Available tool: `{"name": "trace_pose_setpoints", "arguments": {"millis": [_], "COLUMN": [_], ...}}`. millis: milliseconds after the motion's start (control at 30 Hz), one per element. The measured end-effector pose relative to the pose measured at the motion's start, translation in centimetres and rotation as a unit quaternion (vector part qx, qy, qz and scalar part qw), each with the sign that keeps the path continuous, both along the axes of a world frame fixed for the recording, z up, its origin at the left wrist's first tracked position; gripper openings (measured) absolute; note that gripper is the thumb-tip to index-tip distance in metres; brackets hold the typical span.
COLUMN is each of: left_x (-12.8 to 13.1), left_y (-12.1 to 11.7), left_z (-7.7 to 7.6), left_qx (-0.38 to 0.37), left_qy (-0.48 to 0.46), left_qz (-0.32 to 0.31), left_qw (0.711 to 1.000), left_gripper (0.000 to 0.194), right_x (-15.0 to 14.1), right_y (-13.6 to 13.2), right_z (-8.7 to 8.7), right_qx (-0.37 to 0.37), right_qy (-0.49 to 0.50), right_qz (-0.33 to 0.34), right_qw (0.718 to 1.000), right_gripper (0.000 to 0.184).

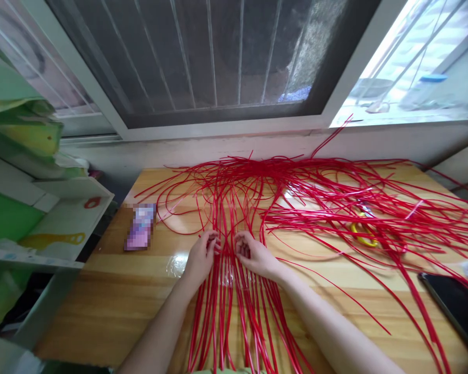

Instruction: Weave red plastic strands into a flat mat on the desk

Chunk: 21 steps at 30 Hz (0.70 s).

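Long, shiny red plastic strands (pixel 222 291) run in a loose band from the near edge of the table toward the window, crossing one another between my hands. My left hand (pixel 203 254) is on the left side of this band, fingers curled and closed on some strands. Close by on the right, my right hand (pixel 253 253) has its fingers bent in around other strands. The fingertips hide exactly which strands each hand grips. Beyond the hands the strands fan out into a tangled heap (pixel 265 169) along the back of the table.
A bundle of loose red strands (pixel 320 215) lies to the right, partly over yellow-handled scissors (pixel 362 231). A dark phone or tablet (pixel 452 306) is at the right edge. On the left lies a blurred pink-purple packet (pixel 141 227). The wooden table (pixel 113 296) meets a window wall.
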State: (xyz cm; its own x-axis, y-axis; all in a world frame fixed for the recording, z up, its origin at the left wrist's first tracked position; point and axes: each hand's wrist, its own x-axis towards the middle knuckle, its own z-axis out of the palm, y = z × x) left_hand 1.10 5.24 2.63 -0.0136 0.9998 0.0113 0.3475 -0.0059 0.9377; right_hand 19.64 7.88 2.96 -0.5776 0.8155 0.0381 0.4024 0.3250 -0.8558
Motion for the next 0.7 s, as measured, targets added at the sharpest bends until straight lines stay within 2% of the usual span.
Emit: {"name": "trace_pose_setpoints", "arguments": {"millis": [100,167,267,333,400,467,500,533,600,667,700], "left_x": [-0.6,-0.6,-0.4,-0.1,0.0,0.0,0.0,0.0,0.3,0.6,0.8], "left_y": [-0.9,-1.4,-1.8,-1.8,-1.5,-1.1,-0.8,-0.5,0.1,0.7,1.0], "left_z": [-0.4,-0.2,1.0,1.7,2.2,2.2,2.0,1.7,1.0,0.3,0.0], "left_qx": [-0.001,0.004,0.036,0.095,0.161,0.189,0.184,0.169,0.126,0.093,0.086], "left_qy": [-0.028,-0.038,-0.032,-0.025,-0.025,-0.013,0.007,0.041,0.131,0.224,0.261], "left_qz": [0.005,0.001,0.010,0.070,0.166,0.224,0.215,0.180,0.072,0.006,0.006], "left_qw": [1.000,0.999,0.999,0.993,0.972,0.956,0.959,0.968,0.981,0.970,0.961], "left_gripper": [0.022,0.023,0.024,0.028,0.030,0.025,0.021,0.016,0.013,0.015,0.014], "right_x": [-0.6,-1.2,-2.0,-2.3,-2.3,-2.2,-2.2,-2.1,-2.1,-2.1,-2.1], "right_y": [-0.3,-0.4,-0.2,-0.1,0.0,0.1,0.1,0.1,0.2,0.2,0.2], "right_z": [0.2,0.3,0.0,-0.4,-0.8,-1.1,-1.2,-1.3,-1.3,-1.3,-1.3], "right_qx": [0.070,0.104,0.111,0.103,0.093,0.085,0.083,0.081,0.076,0.070,0.068], "right_qy": [-0.017,-0.045,-0.079,-0.082,-0.080,-0.081,-0.082,-0.081,-0.075,-0.067,-0.062], "right_qz": [-0.028,0.000,0.035,0.016,-0.014,-0.037,-0.045,-0.051,-0.060,-0.069,-0.071], "right_qw": [0.997,0.994,0.990,0.991,0.992,0.992,0.992,0.992,0.992,0.993,0.993], "right_gripper": [0.037,0.028,0.008,0.009,0.011,0.012,0.012,0.012,0.013,0.013,0.013]}}
